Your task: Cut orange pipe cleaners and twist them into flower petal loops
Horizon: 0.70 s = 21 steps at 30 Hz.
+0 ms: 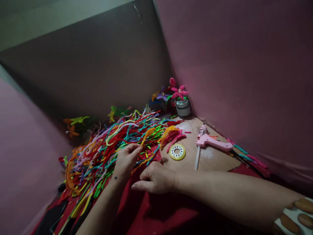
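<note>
My left hand (127, 160) pinches the lower end of an orange pipe cleaner petal (148, 134) between thumb and fingertips, and the petal points up to the right. Close by on the right, my right hand (156, 178) is closed above the red cloth (133, 209); whatever its curled fingers hold, if anything, is hidden. A big heap of coloured pipe cleaners (114, 138) lies behind and left of my left hand. Bent orange pieces (168, 133) and pink pieces (176, 140) rest on the edge of a wooden board (215, 163).
On the board are a yellow-rimmed tape spool (177, 152) and a pink hot glue gun (214, 142) with a glue stick in it. A pink pipe cleaner flower (179, 92) stands in a grey pot (183, 108) by the wall (232, 71). A dark flat object (50, 217) lies front left.
</note>
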Each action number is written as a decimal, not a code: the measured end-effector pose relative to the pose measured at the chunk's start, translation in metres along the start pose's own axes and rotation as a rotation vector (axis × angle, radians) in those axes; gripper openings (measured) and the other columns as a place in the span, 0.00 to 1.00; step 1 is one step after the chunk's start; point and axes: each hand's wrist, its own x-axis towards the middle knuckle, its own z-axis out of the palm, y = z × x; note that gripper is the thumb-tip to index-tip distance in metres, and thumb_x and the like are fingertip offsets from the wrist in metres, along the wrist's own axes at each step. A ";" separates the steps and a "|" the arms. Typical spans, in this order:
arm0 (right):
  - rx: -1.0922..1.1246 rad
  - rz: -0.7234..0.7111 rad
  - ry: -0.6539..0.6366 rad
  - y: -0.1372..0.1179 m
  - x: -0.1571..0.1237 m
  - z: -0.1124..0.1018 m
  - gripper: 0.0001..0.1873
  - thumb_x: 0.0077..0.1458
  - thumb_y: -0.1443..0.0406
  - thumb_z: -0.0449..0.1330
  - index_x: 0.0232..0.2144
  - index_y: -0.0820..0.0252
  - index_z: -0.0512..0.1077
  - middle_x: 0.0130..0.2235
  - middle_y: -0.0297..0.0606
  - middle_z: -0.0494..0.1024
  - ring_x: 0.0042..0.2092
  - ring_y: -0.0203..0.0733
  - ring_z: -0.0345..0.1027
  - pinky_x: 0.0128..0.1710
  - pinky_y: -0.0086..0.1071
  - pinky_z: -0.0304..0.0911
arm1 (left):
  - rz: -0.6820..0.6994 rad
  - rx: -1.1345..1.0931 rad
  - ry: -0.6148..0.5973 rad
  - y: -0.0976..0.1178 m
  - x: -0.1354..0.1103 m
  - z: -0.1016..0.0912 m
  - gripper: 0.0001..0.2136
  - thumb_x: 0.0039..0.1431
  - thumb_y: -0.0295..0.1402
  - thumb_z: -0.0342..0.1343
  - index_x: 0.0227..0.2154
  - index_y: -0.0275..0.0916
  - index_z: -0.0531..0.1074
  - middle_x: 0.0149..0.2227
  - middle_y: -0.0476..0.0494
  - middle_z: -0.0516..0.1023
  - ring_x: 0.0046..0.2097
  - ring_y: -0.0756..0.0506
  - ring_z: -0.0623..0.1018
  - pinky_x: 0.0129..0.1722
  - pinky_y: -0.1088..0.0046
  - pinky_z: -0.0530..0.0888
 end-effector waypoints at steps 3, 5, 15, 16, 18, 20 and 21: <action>0.006 0.019 -0.031 0.001 0.001 0.000 0.25 0.49 0.54 0.54 0.09 0.63 0.60 0.12 0.26 0.53 0.17 0.26 0.44 0.19 0.26 0.41 | 0.028 0.029 -0.084 0.014 0.017 0.023 0.13 0.40 0.39 0.58 0.24 0.33 0.70 0.17 0.54 0.65 0.19 0.56 0.61 0.18 0.81 0.58; -0.013 0.020 -0.052 0.002 0.001 0.000 0.24 0.48 0.54 0.54 0.10 0.63 0.62 0.12 0.26 0.54 0.17 0.27 0.44 0.19 0.26 0.41 | 0.025 0.052 -0.109 0.018 0.031 0.039 0.13 0.41 0.40 0.57 0.24 0.33 0.69 0.15 0.55 0.62 0.17 0.56 0.59 0.17 0.80 0.57; -0.136 0.012 -0.119 0.005 0.005 -0.002 0.23 0.49 0.52 0.53 0.14 0.61 0.69 0.15 0.29 0.62 0.19 0.28 0.47 0.20 0.26 0.43 | -0.002 0.254 -0.295 0.006 0.077 0.076 0.12 0.33 0.38 0.60 0.20 0.33 0.72 0.13 0.55 0.63 0.18 0.55 0.61 0.18 0.79 0.55; -0.146 0.013 -0.131 0.005 0.006 -0.003 0.23 0.49 0.51 0.52 0.15 0.61 0.69 0.15 0.29 0.63 0.19 0.29 0.48 0.21 0.26 0.43 | -0.008 0.264 -0.314 0.006 0.078 0.076 0.12 0.33 0.38 0.60 0.19 0.33 0.73 0.13 0.55 0.62 0.18 0.55 0.61 0.18 0.78 0.55; -0.166 0.018 -0.150 0.005 0.006 -0.004 0.23 0.49 0.51 0.52 0.15 0.61 0.70 0.16 0.29 0.65 0.20 0.29 0.48 0.21 0.26 0.43 | -0.020 0.275 -0.345 0.006 0.080 0.077 0.13 0.32 0.40 0.60 0.18 0.33 0.72 0.12 0.55 0.60 0.18 0.55 0.60 0.18 0.78 0.54; -0.177 0.022 -0.157 0.006 0.007 -0.004 0.23 0.49 0.50 0.51 0.16 0.61 0.71 0.17 0.29 0.66 0.20 0.29 0.48 0.21 0.27 0.44 | -0.032 0.277 -0.369 0.005 0.080 0.078 0.15 0.32 0.42 0.60 0.18 0.32 0.72 0.12 0.55 0.59 0.17 0.55 0.59 0.18 0.78 0.52; -0.180 0.021 -0.158 0.006 0.006 -0.004 0.23 0.49 0.50 0.51 0.17 0.60 0.71 0.17 0.29 0.66 0.20 0.29 0.48 0.21 0.27 0.44 | -0.040 0.275 -0.380 0.004 0.080 0.079 0.16 0.32 0.43 0.60 0.19 0.32 0.72 0.12 0.56 0.59 0.17 0.55 0.58 0.17 0.78 0.52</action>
